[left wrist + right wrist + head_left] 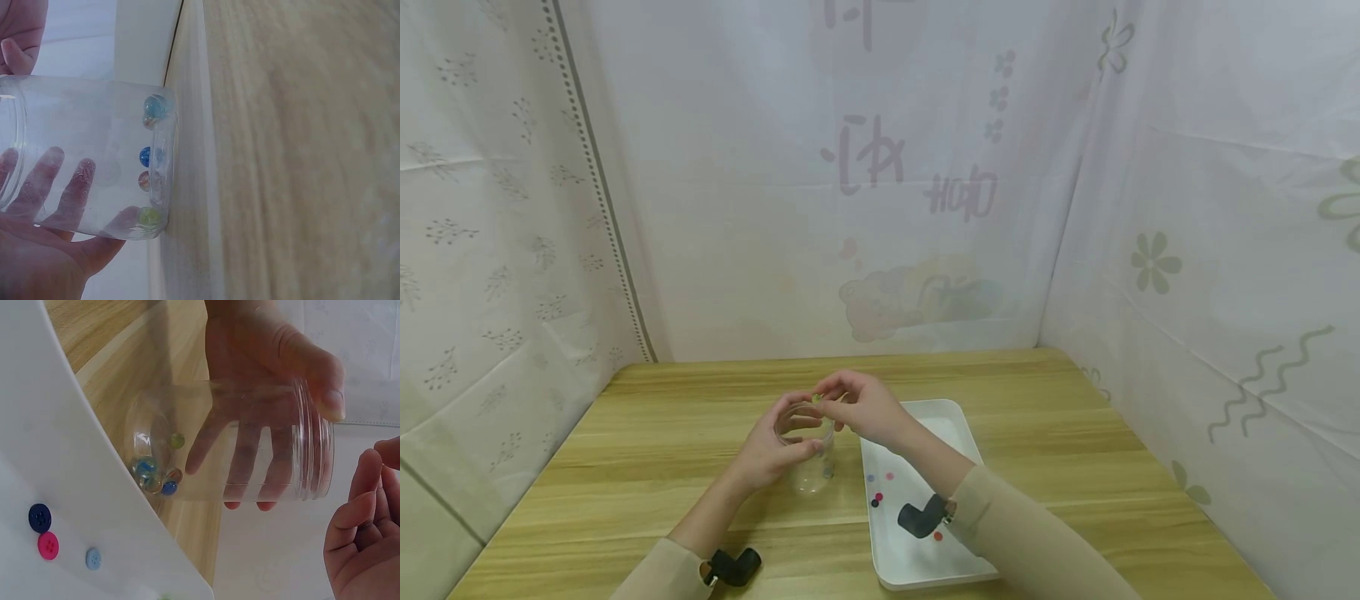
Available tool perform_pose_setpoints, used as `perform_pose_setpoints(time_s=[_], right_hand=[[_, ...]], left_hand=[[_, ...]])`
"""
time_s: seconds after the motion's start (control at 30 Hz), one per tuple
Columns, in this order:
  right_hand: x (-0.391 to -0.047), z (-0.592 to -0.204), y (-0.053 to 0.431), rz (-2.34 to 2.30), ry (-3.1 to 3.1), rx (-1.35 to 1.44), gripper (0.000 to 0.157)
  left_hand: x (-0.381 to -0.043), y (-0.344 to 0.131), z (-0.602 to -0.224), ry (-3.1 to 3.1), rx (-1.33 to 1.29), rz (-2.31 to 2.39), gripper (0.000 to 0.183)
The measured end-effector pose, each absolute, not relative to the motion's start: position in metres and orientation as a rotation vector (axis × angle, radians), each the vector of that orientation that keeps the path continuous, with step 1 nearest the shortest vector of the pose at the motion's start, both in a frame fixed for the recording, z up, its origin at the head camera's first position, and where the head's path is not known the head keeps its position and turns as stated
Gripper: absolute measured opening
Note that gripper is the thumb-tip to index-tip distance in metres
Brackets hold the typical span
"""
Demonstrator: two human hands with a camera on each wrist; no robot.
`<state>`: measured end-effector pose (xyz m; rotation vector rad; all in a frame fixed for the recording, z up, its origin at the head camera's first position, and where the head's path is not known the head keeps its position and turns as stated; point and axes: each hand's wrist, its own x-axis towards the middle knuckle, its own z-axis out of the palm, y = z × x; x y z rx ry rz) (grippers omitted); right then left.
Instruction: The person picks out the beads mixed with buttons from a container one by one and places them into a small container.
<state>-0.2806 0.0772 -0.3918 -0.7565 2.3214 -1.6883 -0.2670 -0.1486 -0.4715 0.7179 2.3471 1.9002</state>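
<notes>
My left hand [767, 450] grips a clear plastic jar [81, 106] around its side near the top, thumb and fingers on opposite sides. The jar stands on the table with its mouth open. Several glass marbles lie at its bottom, among them a green marble [149, 217], a dark blue marble [169, 487] and a light blue marble [156, 105]. Over the jar's rim, my right hand [868, 412] pinches a small yellow-green piece [817, 399] between thumb and fingertips; its kind is too small to tell.
To the jar's right, a white tray [917, 567] lies on the wooden table [1075, 500], partly under my right forearm. In it are a black button [40, 518], a pink-red button [48, 545], a light blue button [93, 558] and an orange-red button [937, 537]. Patterned curtains [737, 250] surround the table.
</notes>
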Motion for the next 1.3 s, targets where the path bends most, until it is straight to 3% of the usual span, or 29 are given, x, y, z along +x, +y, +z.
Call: perform_pose_setpoints(time_s=[0.4,0.9,1.3], right_hand=[[-0.281,-0.39,0.076,-1.676,2.318,-0.799,0.026],[-0.29,-0.388,0.089,-1.677,2.324,-0.758,0.05],[-0.299,-0.396,0.11,-1.664,2.386,-0.681,0.046]], left_hand=[[-0.265,-0.149,-0.47,2.351,0.716,1.89,0.071],[-0.267,-0.149,-0.47,2.332,0.745,1.911,0.069],[-0.267,-0.149,-0.471,2.336,0.771,1.91,0.067]])
